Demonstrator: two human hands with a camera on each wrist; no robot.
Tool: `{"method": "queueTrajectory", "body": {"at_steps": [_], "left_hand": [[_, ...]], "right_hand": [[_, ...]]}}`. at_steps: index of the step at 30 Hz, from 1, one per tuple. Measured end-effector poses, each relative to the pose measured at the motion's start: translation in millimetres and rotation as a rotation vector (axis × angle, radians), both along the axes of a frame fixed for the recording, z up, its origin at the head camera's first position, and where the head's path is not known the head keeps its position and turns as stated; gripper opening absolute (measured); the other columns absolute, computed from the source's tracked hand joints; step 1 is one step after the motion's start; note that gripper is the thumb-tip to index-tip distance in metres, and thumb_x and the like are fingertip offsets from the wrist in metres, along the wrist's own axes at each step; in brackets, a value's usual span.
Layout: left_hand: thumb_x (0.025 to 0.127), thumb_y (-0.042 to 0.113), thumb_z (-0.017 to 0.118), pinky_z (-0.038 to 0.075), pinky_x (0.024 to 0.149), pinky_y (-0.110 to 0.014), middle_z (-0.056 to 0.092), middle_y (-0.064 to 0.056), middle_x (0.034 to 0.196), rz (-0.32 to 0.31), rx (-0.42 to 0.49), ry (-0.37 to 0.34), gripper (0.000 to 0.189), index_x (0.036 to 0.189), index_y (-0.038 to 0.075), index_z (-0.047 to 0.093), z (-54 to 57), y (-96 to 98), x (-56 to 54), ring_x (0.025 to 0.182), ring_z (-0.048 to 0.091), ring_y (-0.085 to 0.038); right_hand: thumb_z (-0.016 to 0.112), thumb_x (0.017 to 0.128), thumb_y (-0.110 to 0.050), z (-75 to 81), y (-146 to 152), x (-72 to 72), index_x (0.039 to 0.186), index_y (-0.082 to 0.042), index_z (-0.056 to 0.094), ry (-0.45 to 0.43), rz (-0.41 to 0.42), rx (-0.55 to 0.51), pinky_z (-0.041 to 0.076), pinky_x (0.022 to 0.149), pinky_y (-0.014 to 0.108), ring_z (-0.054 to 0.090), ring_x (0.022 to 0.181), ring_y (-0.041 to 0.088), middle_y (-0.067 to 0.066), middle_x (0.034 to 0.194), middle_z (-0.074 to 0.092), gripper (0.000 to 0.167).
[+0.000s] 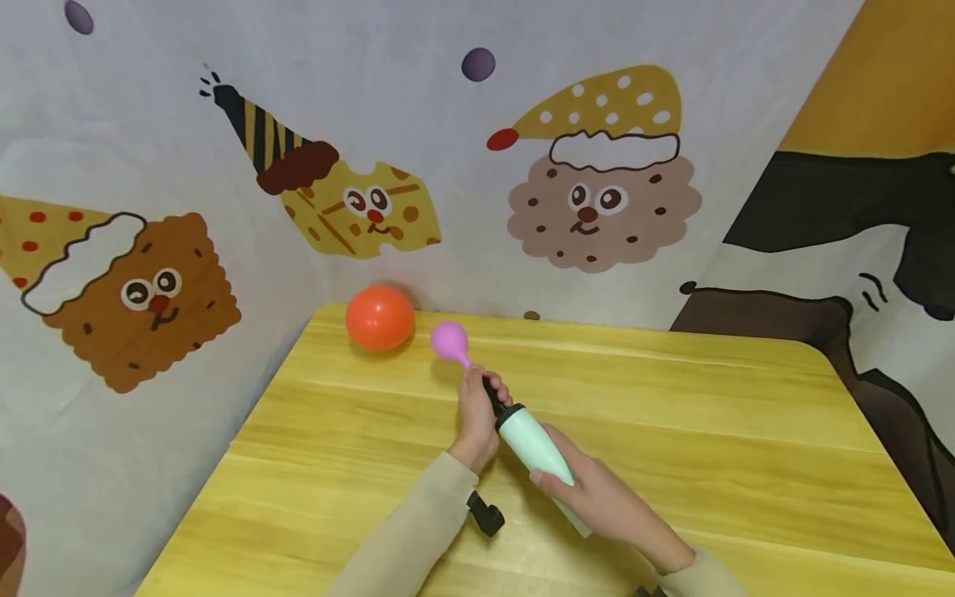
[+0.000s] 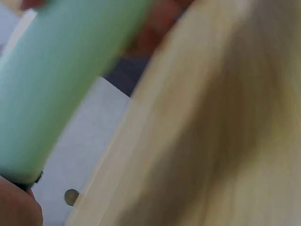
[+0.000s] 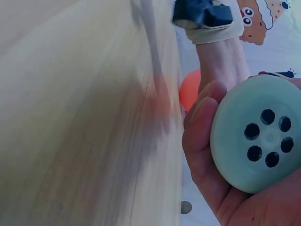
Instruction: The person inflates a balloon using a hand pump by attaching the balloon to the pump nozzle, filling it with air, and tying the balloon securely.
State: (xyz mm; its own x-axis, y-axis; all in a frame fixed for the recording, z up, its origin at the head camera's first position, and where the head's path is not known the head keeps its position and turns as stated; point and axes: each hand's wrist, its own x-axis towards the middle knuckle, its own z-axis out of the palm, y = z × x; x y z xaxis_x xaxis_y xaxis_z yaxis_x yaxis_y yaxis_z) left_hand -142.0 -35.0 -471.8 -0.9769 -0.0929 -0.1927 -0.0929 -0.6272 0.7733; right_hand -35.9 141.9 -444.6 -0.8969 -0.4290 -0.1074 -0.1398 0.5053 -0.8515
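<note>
Here's the green pump point(image 1: 533, 444) held above the tabletop point(image 1: 336, 464): fingers of the left hand point(image 1: 477, 414) curled round its black front end point(image 1: 492, 393), those of the right hand point(image 1: 597, 491) wrapped about its barrel point(image 2: 61, 89). The pink balloon point(image 1: 449, 341) sits off the pump's front, join hidden; the red balloon point(image 1: 380, 318) lies beyond. Best play, I'd judge: pinch that neck point(image 1: 467, 362) snugly, stroke straight along the pump's line.

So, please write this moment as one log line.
left fingers: hold pump by black end | right fingers: hold its body | pink balloon: neck at left fingers | red balloon: on table
</note>
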Motion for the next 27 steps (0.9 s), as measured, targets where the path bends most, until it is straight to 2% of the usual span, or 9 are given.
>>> {"method": "queueTrajectory", "body": {"at_steps": [6, 8, 9, 11, 16, 18, 21, 27], "left_hand": [[0.115, 0.03, 0.033, 0.04, 0.065, -0.022, 0.05, 0.005, 0.082, -0.077, 0.422, -0.006, 0.028, 0.096, 0.014, 0.047, 3.2, -7.6, -5.0, 0.073, 0.045, -0.01], [0.115, 0.03, 0.032, 0.04, 0.065, -0.022, 0.05, 0.005, 0.082, -0.094, 0.481, -0.012, 0.029, 0.096, 0.014, 0.047, 3.5, -8.7, -5.7, 0.073, 0.045, -0.011], [0.115, 0.03, 0.032, 0.04, 0.064, -0.022, 0.049, 0.005, 0.081, -0.094, 0.482, -0.014, 0.03, 0.095, 0.014, 0.046, 3.7, -8.7, -5.8, 0.073, 0.045, -0.011], [0.115, 0.029, 0.032, 0.039, 0.063, -0.022, 0.047, 0.004, 0.078, -0.073, 0.417, -0.013, 0.031, 0.092, 0.014, 0.046, 3.7, -7.8, -5.8, 0.07, 0.044, -0.01], [0.114, 0.024, 0.033, 0.042, 0.057, -0.021, 0.048, 0.003, 0.071, 0.003, 0.048, -0.021, 0.032, 0.086, 0.013, 0.046, -0.2, -4.1, -3.9, 0.06, 0.046, -0.009], [0.112, 0.022, 0.032, 0.043, 0.054, -0.02, 0.049, 0.003, 0.069, 0.016, -0.06, -0.03, 0.033, 0.085, 0.012, 0.047, -2.3, -3.6, -4.8, 0.058, 0.047, -0.009], [0.111, 0.02, 0.029, 0.043, 0.052, -0.021, 0.048, 0.003, 0.068, 0.041, -0.138, -0.017, 0.034, 0.083, 0.012, 0.046, -3.9, -5.4, -11.2, 0.056, 0.046, -0.009], [0.111, 0.019, 0.028, 0.041, 0.049, -0.021, 0.046, 0.002, 0.067, 0.112, -0.148, 0.019, 0.036, 0.081, 0.013, 0.046, -0.4, -15.4, -27.8, 0.054, 0.045, -0.009]], "right_hand": [[0.059, 0.107, -0.035, -1.3, 1.2, -6.1, 0.165, -0.028, 0.023, -0.076, -0.001, -0.098, 0.056, 0.049, 0.035, 0.067, 0.071, 0.028, 0.021, 0.114, 0.062, 0.069], [0.059, 0.107, -0.034, -0.2, 1.9, -6.8, 0.165, -0.026, 0.023, -0.081, 0.002, -0.112, 0.056, 0.05, 0.036, 0.067, 0.074, 0.029, 0.022, 0.117, 0.061, 0.068], [0.059, 0.107, -0.033, 0.6, 2.0, -6.9, 0.165, -0.025, 0.024, -0.082, 0.006, -0.115, 0.056, 0.05, 0.036, 0.067, 0.075, 0.029, 0.022, 0.117, 0.061, 0.068], [0.058, 0.107, -0.032, 1.6, 1.6, -7.1, 0.164, -0.025, 0.024, -0.079, 0.017, -0.116, 0.056, 0.051, 0.036, 0.067, 0.074, 0.029, 0.022, 0.117, 0.061, 0.067], [0.058, 0.108, -0.032, 3.2, -2.2, -5.1, 0.164, -0.024, 0.025, -0.1, 0.038, -0.128, 0.056, 0.048, 0.037, 0.067, 0.067, 0.028, 0.022, 0.113, 0.061, 0.066], [0.058, 0.108, -0.032, 3.1, -4.3, -3.9, 0.164, -0.024, 0.025, -0.095, 0.034, -0.119, 0.056, 0.047, 0.036, 0.067, 0.068, 0.027, 0.022, 0.113, 0.061, 0.066], [0.058, 0.107, -0.037, 2.4, -5.8, 0.1, 0.164, -0.027, 0.024, -0.078, 0.011, -0.079, 0.055, 0.048, 0.035, 0.066, 0.07, 0.026, 0.021, 0.113, 0.062, 0.067], [0.058, 0.105, -0.046, 4.5, 6.4, 21.1, 0.164, -0.033, 0.023, -0.082, -0.044, 0.024, 0.054, 0.055, 0.034, 0.065, 0.082, 0.023, 0.018, 0.117, 0.064, 0.07]]}}
